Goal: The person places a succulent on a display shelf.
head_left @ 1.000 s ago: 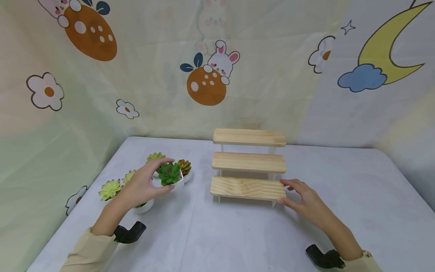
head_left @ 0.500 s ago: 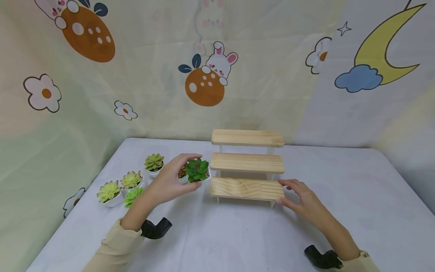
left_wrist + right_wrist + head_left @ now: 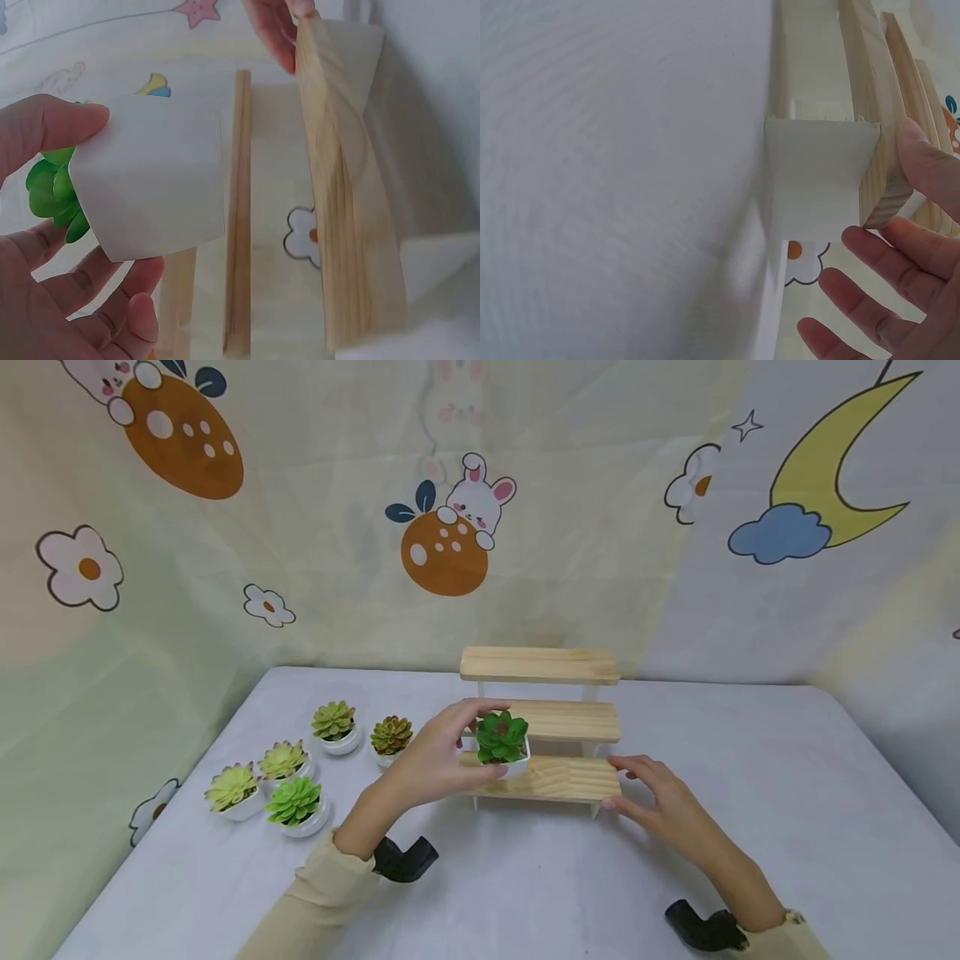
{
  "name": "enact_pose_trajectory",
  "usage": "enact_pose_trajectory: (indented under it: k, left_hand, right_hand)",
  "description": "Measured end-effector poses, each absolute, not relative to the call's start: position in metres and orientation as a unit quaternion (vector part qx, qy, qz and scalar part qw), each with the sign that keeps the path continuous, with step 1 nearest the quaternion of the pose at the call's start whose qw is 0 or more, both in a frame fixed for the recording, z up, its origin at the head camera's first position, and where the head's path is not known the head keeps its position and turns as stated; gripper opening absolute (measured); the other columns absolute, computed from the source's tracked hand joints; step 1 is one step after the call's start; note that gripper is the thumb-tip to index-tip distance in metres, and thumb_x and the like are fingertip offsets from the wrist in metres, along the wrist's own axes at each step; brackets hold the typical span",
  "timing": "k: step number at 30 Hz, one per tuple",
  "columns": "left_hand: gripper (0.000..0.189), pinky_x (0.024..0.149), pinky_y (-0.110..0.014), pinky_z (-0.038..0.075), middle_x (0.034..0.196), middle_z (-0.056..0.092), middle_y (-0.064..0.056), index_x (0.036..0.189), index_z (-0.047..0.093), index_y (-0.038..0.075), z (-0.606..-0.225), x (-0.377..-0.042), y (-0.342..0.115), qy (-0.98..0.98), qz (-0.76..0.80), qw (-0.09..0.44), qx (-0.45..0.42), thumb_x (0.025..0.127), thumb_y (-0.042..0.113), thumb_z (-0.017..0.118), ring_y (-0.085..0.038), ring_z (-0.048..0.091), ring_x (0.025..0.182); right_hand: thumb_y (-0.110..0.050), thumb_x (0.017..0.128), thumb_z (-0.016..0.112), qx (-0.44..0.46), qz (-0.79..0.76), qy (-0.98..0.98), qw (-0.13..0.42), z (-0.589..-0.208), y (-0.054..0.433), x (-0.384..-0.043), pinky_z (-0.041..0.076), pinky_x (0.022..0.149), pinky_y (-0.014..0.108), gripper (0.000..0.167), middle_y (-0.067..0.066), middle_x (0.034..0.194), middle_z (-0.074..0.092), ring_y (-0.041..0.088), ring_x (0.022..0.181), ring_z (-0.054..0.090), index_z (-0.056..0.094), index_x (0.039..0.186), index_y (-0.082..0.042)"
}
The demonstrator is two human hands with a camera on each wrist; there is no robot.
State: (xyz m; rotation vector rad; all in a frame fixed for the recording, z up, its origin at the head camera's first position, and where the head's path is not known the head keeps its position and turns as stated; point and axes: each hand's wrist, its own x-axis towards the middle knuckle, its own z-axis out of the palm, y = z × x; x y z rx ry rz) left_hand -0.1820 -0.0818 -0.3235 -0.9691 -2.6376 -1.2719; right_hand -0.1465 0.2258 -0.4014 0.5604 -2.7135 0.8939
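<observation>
My left hand [image 3: 431, 760] holds a dark green succulent [image 3: 502, 735] by its white angular pot [image 3: 154, 180], thumb on one side and fingers on the other. In the head view the plant overlaps the left part of a three-tier wooden display stand [image 3: 566, 781]. From the left wrist, a gap shows between the pot and the lowest board [image 3: 337, 195]. At the stand's right end, my right hand [image 3: 663, 797] grips the lowest board's end [image 3: 889, 180] between thumb and fingers; its other fingers are spread below.
Several other potted succulents stand on the white tabletop [image 3: 480, 877] to the left: a bright green one [image 3: 294, 800], a brownish one [image 3: 391, 735], and yellow-green ones [image 3: 333, 720]. A printed cloth [image 3: 337, 527] hangs behind and at the sides.
My left hand has carried the dark green succulent rightward from the other plants to over the stand's left part. My right hand stays at the lowest board's end. The view has shifted slightly.
</observation>
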Motion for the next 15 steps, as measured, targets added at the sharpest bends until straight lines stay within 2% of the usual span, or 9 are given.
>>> enact_pose_trajectory:
  k: [15]
  left_hand:
    - [0.063,0.08,-0.027,0.048,0.124,0.054,0.005,0.134,0.046,0.018,-0.335,-0.184,-0.034,-0.844,-0.414,-0.028,-0.339,0.078,0.024,0.074,-0.01,0.051,0.096]
  right_hand:
    - [-0.028,0.081,0.071,0.169,0.316,-0.931,0.075,-0.397,0.225,-0.145,0.047,0.083,0.049,0.054,0.01,0.121,0.058,0.028,0.102,0.055,0.054,0.127,-0.005]
